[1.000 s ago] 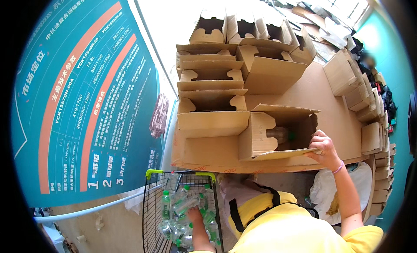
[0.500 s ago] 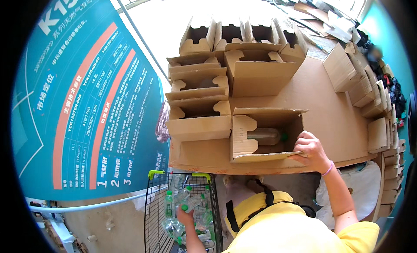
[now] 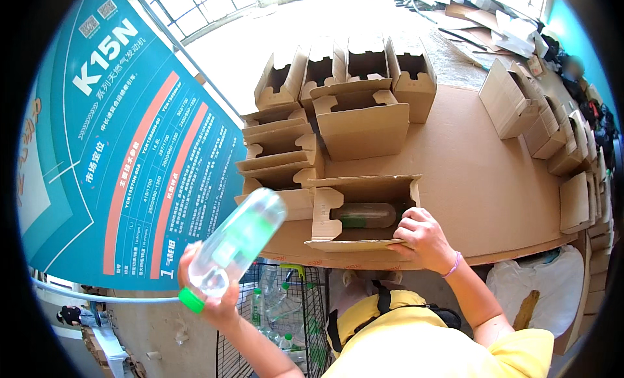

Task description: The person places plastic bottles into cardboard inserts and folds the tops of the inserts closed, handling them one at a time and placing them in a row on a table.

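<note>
My left hand (image 3: 209, 293) is wrapped round the neck end of a clear plastic bottle (image 3: 242, 238) with a green label and green cap. The bottle tilts in the air, its cap toward the lower left and its base toward the upper right, left of an open cardboard box (image 3: 364, 239). My right hand (image 3: 424, 238) grips the near right edge of that box, fingers over the rim. Inside the box another clear bottle (image 3: 376, 215) lies on its side, partly hidden by the flaps. Below my left hand stands a black wire cart (image 3: 224, 352) with several green-capped bottles (image 3: 284, 306).
Several open cardboard boxes (image 3: 273, 147) stand at the left and back of the cardboard-covered table (image 3: 481, 176). More boxes (image 3: 513, 102) line its right side. A large teal banner (image 3: 130, 170) rises at the left. A white sack (image 3: 552, 284) lies below the table at the right.
My left hand has come up out of the wire cart with a bottle in its grip. My right hand stays on the box edge. The view has shifted somewhat.
</note>
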The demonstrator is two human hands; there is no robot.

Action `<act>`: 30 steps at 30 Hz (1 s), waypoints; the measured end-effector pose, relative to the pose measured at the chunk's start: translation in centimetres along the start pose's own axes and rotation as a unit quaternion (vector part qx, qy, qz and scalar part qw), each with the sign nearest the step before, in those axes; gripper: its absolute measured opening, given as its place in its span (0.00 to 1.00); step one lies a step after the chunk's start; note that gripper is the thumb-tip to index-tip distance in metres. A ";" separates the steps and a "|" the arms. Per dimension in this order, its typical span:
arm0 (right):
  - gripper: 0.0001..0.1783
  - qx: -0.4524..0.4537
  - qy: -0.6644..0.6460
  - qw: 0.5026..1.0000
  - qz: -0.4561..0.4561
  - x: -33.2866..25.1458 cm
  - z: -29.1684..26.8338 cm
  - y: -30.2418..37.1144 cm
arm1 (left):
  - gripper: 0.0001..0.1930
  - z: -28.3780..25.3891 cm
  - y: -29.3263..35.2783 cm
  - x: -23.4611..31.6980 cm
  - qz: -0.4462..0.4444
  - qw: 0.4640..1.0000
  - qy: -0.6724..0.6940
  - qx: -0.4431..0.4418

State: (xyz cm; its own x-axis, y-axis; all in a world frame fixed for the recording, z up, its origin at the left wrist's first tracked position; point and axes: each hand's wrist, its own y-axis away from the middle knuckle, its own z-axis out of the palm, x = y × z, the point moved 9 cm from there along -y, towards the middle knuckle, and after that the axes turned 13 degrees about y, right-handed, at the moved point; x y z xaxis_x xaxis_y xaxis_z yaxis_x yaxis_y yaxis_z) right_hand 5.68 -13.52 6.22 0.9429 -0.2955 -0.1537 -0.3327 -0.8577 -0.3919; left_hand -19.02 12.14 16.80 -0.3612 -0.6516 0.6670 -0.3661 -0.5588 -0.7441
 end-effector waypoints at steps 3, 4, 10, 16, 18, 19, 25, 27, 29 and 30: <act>0.11 0.033 -0.014 0.999 0.013 0.1 -0.6 0.7 | 0.34 10.4 -3.9 1.9 -0.031 0.986 0.039 -0.157; 0.11 0.042 -0.009 0.999 0.024 0.3 -0.8 1.1 | 0.32 13.9 -4.2 1.7 -0.049 0.975 0.031 -0.216; 0.10 0.101 -0.012 0.994 0.047 0.3 -2.5 2.1 | 0.28 28.5 2.5 -2.9 -0.074 0.817 -0.055 -0.569; 0.09 0.106 -0.028 0.993 0.046 0.4 -2.5 2.2 | 0.17 33.5 14.7 -11.4 -0.057 0.515 -0.240 -0.821; 0.09 0.107 -0.021 0.993 0.044 0.4 -1.9 2.6 | 0.17 34.3 15.2 -10.9 -0.094 0.520 -0.186 -0.829; 0.10 0.080 -0.047 0.994 0.050 0.6 -1.5 2.6 | 0.17 34.2 14.6 -10.8 -0.110 0.535 -0.137 -0.826; 0.32 0.172 -0.147 0.957 0.183 2.6 -2.2 4.1 | 0.21 28.3 4.2 -5.6 -0.132 0.800 0.052 -0.583; 0.32 0.164 -0.186 0.942 0.224 3.4 -1.0 5.2 | 0.21 23.3 2.7 -6.9 -0.238 0.854 0.087 -0.454; 0.29 0.126 -0.174 0.955 0.205 3.5 1.3 5.5 | 0.20 19.0 3.1 -8.1 -0.270 0.880 0.052 -0.388; 0.28 0.106 -0.168 0.961 0.192 3.6 2.5 5.5 | 0.20 17.2 3.9 -9.2 -0.271 0.885 0.006 -0.379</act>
State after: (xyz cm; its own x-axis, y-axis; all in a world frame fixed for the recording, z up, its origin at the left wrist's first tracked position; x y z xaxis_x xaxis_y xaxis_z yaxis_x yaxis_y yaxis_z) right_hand 7.19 -18.28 1.24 0.7034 -0.3895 -0.5946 -0.6845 -0.5967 -0.4188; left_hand -2.34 7.13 7.10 0.0373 -0.3853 0.9220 -0.9569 -0.2797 -0.0782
